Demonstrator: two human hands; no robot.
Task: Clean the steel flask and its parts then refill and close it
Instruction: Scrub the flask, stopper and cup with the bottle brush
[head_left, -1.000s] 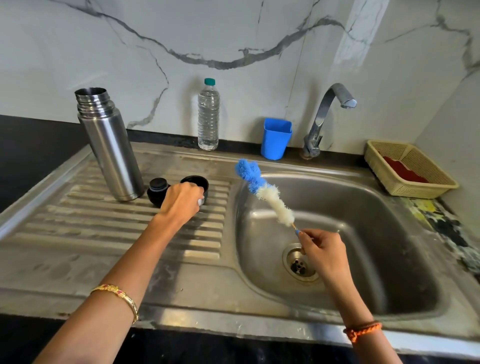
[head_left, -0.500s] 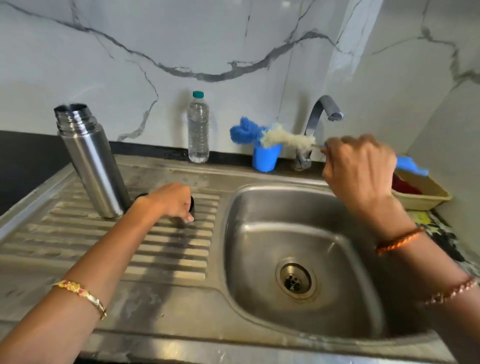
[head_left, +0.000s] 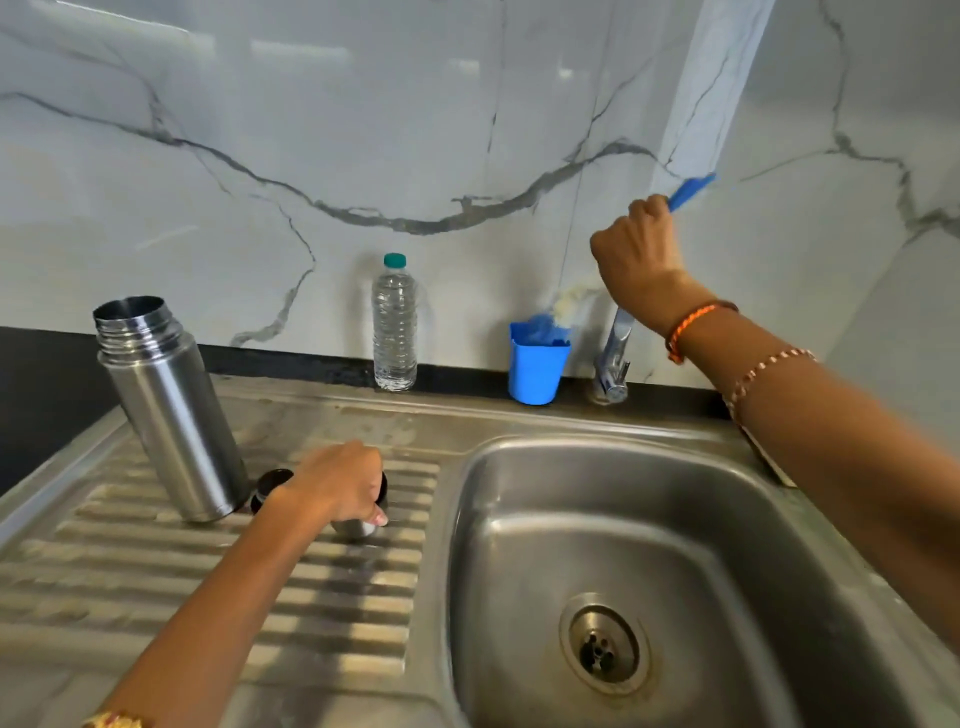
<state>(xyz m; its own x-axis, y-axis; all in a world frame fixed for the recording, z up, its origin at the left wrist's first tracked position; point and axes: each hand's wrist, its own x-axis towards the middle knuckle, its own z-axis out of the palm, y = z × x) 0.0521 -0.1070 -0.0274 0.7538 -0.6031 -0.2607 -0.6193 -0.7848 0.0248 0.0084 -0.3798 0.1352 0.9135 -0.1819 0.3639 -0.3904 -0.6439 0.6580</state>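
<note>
The open steel flask (head_left: 171, 410) stands upright on the ribbed drainboard (head_left: 208, 571) at the left. Beside its base lies a black stopper (head_left: 270, 486), partly hidden by my left wrist. My left hand (head_left: 340, 486) grips the flask's steel cup lid (head_left: 358, 527) from above as it sits on the drainboard. My right hand (head_left: 636, 254) holds the blue handle (head_left: 688, 191) of a bottle brush. The brush's white and blue head (head_left: 558, 309) points down into the blue holder cup (head_left: 537, 364) at the back.
A clear water bottle (head_left: 395, 325) with a green cap stands against the marble wall. The tap (head_left: 615, 358) rises behind my right wrist. The sink basin (head_left: 623, 519) with its drain (head_left: 602, 644) fills the lower right. A black counter lies left of the drainboard.
My right hand has swung the brush up from over the sink and tipped its head down into the blue cup. My left hand stays on the cup lid.
</note>
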